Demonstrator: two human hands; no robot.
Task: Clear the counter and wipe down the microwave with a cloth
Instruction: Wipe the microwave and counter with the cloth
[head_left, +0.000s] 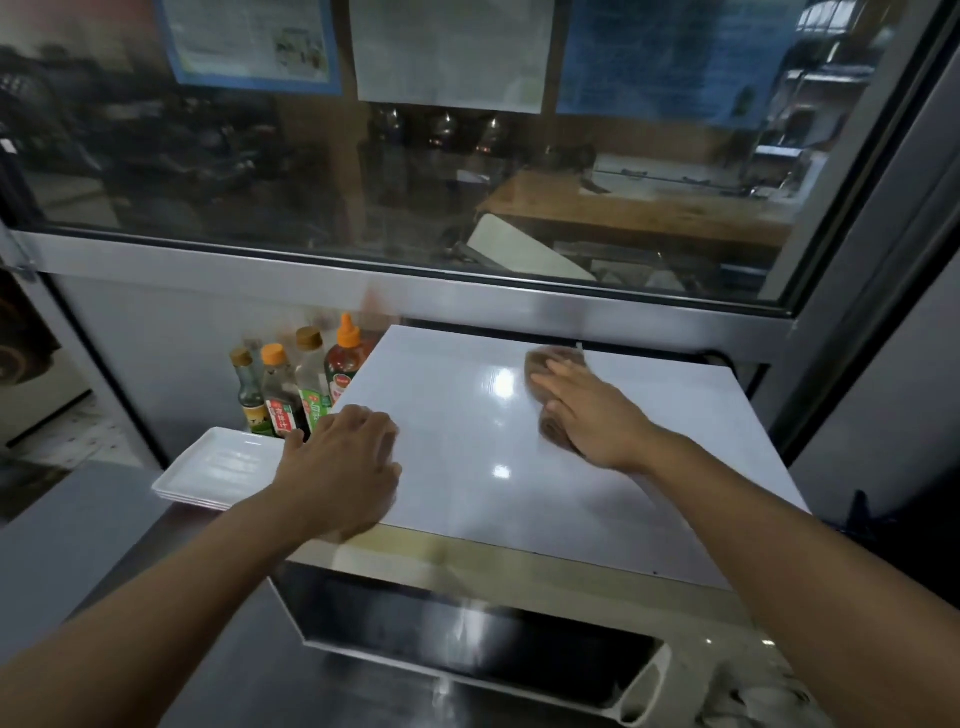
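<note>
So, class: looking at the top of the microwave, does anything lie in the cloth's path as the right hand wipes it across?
Only the left hand rests on the microwave top, at its front left corner. The right hand presses the brown cloth flat near the back. The bottles and white plates stand beside the microwave, off its top.

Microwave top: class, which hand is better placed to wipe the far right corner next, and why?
The right hand: it already presses the cloth near that corner, while the left hand rests bare at the microwave top's left edge.
</note>
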